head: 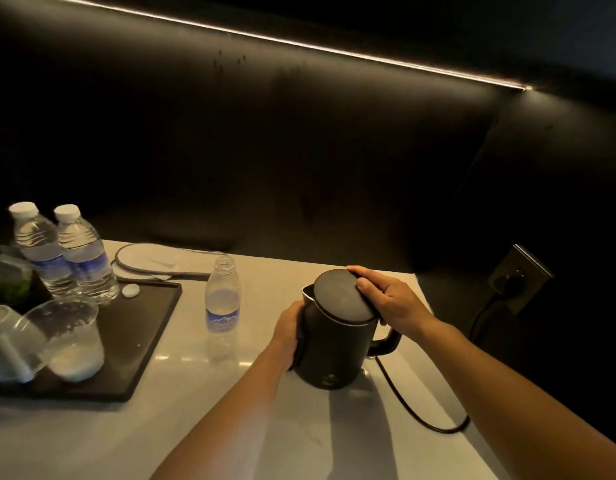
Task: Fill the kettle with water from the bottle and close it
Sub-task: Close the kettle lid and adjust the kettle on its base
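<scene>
Kettle [337, 344] sits on the white counter [181, 427], left hand [288, 336] wrapped round its side, right hand [386, 299] gripping the lid [344, 296] down on top. Just left stands the uncapped bottle [222, 308], its cap [130, 290] on the black tray [143, 341].

Pale counter [181, 427], black tray [140, 344] left, uncapped bottle [222, 306] mid, black kettle [334, 351] right, cord [414, 407] trailing.

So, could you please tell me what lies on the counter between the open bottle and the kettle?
Nothing: in the head view the pale counter is bare between the open bottle and the kettle; only the left hand rests on the kettle's near side.
</scene>
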Demonstrator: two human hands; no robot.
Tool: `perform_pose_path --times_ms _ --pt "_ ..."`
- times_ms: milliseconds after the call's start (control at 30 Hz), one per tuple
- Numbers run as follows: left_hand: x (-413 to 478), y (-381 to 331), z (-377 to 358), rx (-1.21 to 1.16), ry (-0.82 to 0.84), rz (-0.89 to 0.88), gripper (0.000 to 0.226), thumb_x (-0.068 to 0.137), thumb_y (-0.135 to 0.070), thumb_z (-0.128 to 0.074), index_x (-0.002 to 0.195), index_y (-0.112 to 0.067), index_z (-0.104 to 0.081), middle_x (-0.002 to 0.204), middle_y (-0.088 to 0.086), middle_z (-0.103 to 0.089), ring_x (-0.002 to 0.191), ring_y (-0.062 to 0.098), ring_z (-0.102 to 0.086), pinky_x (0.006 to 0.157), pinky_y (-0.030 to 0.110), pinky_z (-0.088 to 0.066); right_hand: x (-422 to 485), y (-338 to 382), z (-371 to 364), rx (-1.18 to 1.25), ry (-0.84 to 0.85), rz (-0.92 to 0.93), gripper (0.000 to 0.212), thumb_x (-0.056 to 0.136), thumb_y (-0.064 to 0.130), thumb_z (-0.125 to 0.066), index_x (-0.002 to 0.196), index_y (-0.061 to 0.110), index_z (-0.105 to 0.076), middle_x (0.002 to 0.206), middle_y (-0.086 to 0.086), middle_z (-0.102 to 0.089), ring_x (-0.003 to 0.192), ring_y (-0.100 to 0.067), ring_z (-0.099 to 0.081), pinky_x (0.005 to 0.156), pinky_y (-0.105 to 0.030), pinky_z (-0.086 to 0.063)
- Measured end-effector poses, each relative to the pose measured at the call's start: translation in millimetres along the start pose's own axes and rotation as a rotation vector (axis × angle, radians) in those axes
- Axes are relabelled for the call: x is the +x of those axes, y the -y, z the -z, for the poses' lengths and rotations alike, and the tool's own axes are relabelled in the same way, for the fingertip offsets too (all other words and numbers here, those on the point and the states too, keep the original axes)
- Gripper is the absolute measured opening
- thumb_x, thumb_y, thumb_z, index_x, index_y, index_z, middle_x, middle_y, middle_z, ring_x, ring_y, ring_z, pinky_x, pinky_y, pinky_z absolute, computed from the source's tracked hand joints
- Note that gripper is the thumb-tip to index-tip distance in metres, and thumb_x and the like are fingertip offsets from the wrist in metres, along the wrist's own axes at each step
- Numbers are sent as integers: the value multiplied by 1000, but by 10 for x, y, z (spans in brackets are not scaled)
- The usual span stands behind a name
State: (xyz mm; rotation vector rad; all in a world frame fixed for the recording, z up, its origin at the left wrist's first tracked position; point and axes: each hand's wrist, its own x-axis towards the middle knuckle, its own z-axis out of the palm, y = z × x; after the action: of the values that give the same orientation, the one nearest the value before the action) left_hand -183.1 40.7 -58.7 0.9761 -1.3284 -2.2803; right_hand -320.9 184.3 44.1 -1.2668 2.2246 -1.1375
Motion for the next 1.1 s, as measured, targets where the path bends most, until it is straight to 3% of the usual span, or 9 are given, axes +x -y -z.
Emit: perform_pose_path --times_ms 133,300,433,533,600,667,833,933,1100 --pt "-278 243 -98 -69 -204 -182 43 95 -39 -46 90 -3 -69 91 21 -73 94 41 -68 87 50 -57 -1 -10 -6 -1 -5 4 35 104 44 -45 137 44 -55 121 6 -62 83 -13 -58 49 -17 -47" --pt "-651 486 -202 46 -486 -336 40 98 -14 -46 59 -16 -50 51 -7 -51 59 14 -51 57 32 -39 -16 -26 8 4 -8 17 36 104 42 -46 138 40 -55 121 5 -62 81 -7 -56 50 -11 -45" --pt "-1029 602 82 298 -471 -400 47 98 -10 -49 52 -20 -52 42 -11 -53 46 2 -50 45 15 -36 -25 -9 25 8 1 33 36 104 39 -49 139 36 -56 117 3 -65 74 -4 -57 49 -12 -45" --pt "-1394 733 155 582 -333 -451 40 98 -34 -42 69 -22 -66 60 -10 -66 62 1 -64 60 19 -48 -17 -4 27 2 12 45 37 103 40 -49 139 37 -56 114 4 -66 67 -9 -60 45 -19 -45" --pt "-1503 901 103 1002 -248 -501 51 100 -45 -26 115 -23 -70 114 -7 -75 114 8 -66 97 37 -53 -7 -21 32 -9 16 63 38 103 43 -48 140 37 -54 112 4 -66 65 -11 -60 45 -22 -46" --pt "-1490 1105 34 1449 -191 -428 63 99 -47 -16 154 -25 -37 163 5 -37 154 26 -24 124 52 -20 -3 -46 30 -26 5 87 40 103 45 -46 142 36 -53 114 5 -64 69 -13 -61 45 -21 -46" --pt "-1417 1242 67 1638 -240 -367 67 96 -53 -18 160 -33 -12 171 4 -17 157 29 -4 124 58 -4 12 -91 9 -13 -78 139 39 104 39 -47 140 28 -57 124 7 -62 92 -9 -57 58 -10 -46" --pt "-1402 1192 266 1633 -285 -374 66 96 -55 -19 159 -35 -14 170 3 -19 157 27 -6 124 57 -6 -51 -128 -44 17 -185 152 35 106 31 -45 135 22 -62 127 3 -65 113 -15 -58 80 -24 -53" --pt "-1414 1093 867 1633 -390 -370 65 98 -58 -18 158 -36 -13 170 0 -19 157 24 -8 124 55 -12 -159 -173 -174 20 -371 147 34 106 29 -43 126 17 -68 117 0 -68 107 -12 -59 80 -19 -50"
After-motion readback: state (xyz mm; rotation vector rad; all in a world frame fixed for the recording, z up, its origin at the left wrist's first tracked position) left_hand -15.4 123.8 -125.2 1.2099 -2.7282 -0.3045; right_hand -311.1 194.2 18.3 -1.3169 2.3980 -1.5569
